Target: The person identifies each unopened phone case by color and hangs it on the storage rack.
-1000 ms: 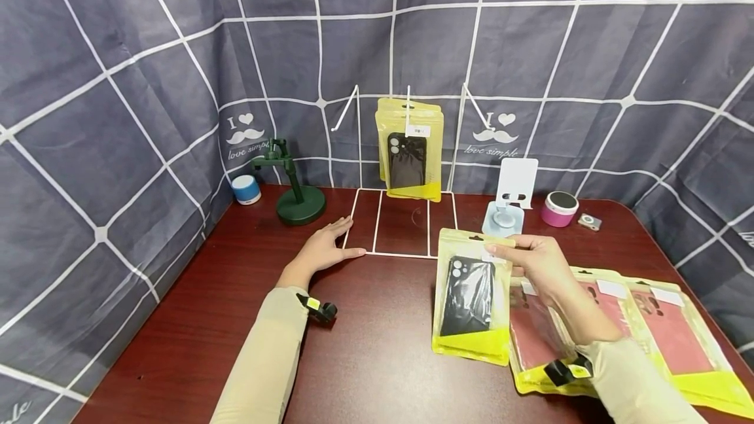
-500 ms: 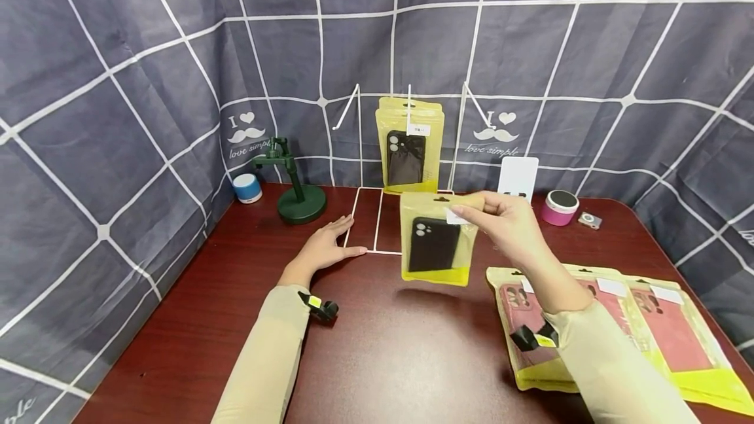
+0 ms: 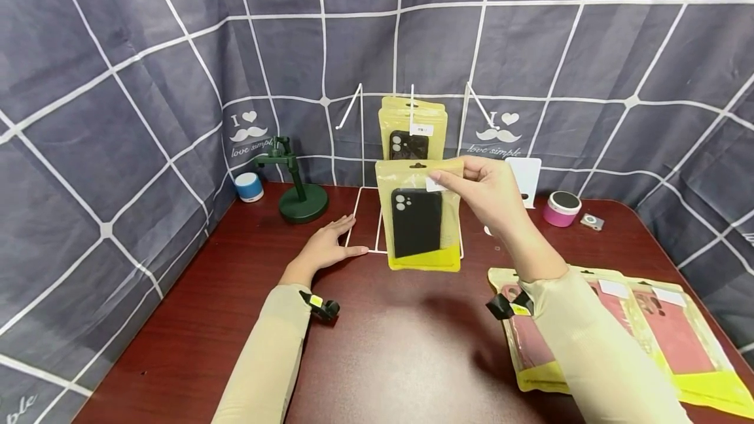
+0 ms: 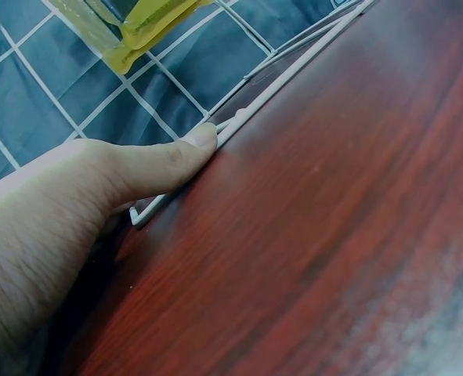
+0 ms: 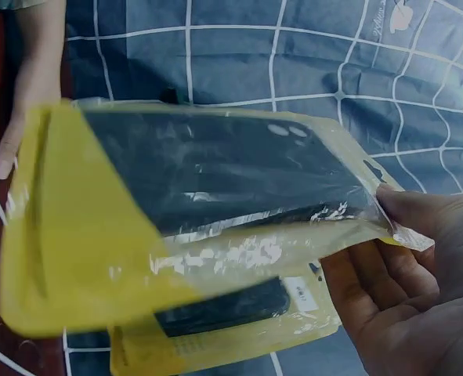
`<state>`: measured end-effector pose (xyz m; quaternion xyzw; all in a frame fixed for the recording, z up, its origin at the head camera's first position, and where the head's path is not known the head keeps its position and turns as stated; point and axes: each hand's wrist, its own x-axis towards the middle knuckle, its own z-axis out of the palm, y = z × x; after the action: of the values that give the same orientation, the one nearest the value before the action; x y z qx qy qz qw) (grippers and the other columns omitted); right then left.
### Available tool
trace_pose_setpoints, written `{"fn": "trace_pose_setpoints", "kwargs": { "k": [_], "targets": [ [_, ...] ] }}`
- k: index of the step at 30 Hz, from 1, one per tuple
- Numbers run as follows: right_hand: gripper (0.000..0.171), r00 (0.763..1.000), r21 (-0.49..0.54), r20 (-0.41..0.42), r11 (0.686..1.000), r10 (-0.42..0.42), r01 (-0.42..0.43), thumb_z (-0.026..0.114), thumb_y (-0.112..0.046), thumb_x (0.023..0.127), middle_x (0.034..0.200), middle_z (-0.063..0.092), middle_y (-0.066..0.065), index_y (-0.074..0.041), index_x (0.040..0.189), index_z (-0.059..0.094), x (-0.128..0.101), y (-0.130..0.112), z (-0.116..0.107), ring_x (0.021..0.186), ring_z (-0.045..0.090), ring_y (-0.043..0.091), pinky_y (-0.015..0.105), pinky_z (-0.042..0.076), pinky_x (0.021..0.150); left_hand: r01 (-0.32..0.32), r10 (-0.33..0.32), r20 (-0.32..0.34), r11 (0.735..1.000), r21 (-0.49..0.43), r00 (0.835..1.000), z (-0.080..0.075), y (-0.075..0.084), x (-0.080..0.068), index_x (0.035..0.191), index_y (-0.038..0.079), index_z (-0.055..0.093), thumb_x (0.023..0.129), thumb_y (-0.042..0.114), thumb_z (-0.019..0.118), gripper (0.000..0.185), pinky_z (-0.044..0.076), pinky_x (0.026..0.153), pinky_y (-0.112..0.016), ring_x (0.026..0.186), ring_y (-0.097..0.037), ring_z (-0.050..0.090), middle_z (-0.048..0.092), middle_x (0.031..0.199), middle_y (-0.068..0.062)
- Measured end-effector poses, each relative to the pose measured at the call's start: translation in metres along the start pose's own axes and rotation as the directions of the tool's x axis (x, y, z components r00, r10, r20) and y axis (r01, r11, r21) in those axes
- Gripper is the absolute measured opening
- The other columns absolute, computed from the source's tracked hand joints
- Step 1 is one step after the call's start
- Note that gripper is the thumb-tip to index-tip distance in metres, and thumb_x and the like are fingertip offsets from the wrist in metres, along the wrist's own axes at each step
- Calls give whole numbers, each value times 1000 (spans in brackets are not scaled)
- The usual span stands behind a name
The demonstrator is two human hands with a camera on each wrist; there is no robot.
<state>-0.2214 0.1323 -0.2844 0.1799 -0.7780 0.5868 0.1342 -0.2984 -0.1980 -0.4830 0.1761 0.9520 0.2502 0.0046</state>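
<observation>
My right hand (image 3: 480,185) pinches the top right corner of a yellow packet with a black phone case (image 3: 419,218), holding it upright in the air above the white wire rack's base (image 3: 364,218). The right wrist view shows that held packet (image 5: 176,219) close up under my thumb, with another black-case packet (image 5: 231,321) behind it. More black-case packets (image 3: 412,126) hang on the rack's middle hook. My left hand (image 3: 330,247) rests flat on the table, its thumb (image 4: 168,160) against the rack's wire base (image 4: 247,113).
Yellow packets with red cases (image 3: 660,332) lie on the table at the right. At the back stand a green stand (image 3: 297,198), a small blue speaker (image 3: 248,186), a white phone holder (image 3: 527,178), a pink speaker (image 3: 561,208) and a small silver clip (image 3: 591,221). A grey checked cloth (image 3: 147,84) surrounds the dark red table (image 3: 383,345).
My right hand has lifted the black-case packet off the table and carried it left and up, in front of the rack. The left hand has stayed put.
</observation>
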Motion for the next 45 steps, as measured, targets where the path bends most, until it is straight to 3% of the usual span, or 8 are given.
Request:
{"fn": "trace_pose_setpoints", "kwargs": {
  "k": [6, 12, 18, 27, 34, 45],
  "targets": [
    [26, 999, 52, -25, 998, -28, 29, 82, -28, 87, 80, 75, 0, -8, 103, 80, 12, -8, 5, 63, 44, 8, 27, 27, 48, -7, 7, -6, 1000, 10, 1000, 1, -1, 1, 157, 18, 38, 77, 80, 63, 104, 24, 120, -50, 149, -33, 28, 32, 163, -5],
    [25, 999, 111, -43, 994, -18, 23, 80, -21, 88, 76, 73, 8, -1, 103, 78, 17, -19, 12, 55, 42, 7, 26, 26, 44, -12, 12, -7, 1000, 20, 1000, 1, -1, 2, 157, 17, 39, 78, 77, 65, 102, 25, 120, -48, 149, -32, 29, 33, 162, -5],
    [26, 999, 182, -51, 983, -8, 17, 83, -26, 86, 81, 76, 6, -4, 100, 79, 31, -9, 16, 60, 54, 9, 22, 40, 49, -12, 12, -7, 1000, 18, 1000, 1, -2, 2, 157, 18, 39, 77, 81, 62, 104, 25, 120, -48, 149, -31, 29, 33, 162, -5],
    [27, 994, 179, -110, 983, -15, 35, 80, -23, 88, 84, 77, 5, -2, 106, 78, 49, 4, 21, 66, 59, 7, 22, 45, 54, -8, 9, -6, 1000, 14, 1000, 1, -2, 1, 157, 19, 38, 78, 80, 62, 104, 24, 120, -49, 149, -32, 28, 32, 163, -4],
    [25, 991, 111, -133, 993, -16, 31, 79, -26, 90, 71, 72, 5, -1, 93, 75, 62, 16, 23, 49, 38, 3, 22, 25, 42, -9, 9, -1, 1000, 15, 1000, -1, 0, 1, 157, 19, 37, 79, 79, 63, 102, 24, 120, -49, 149, -32, 28, 31, 163, -3],
    [27, 989, 100, -149, 995, 21, -6, 78, -29, 90, 90, 78, 7, -4, 101, 77, 86, 29, 28, 66, 62, 11, 24, 44, 54, -12, 12, 1, 1000, 6, 1000, -2, 1, -1, 158, 18, 37, 80, 76, 64, 101, 25, 119, -51, 149, -36, 28, 31, 163, -4]
  ]
}}
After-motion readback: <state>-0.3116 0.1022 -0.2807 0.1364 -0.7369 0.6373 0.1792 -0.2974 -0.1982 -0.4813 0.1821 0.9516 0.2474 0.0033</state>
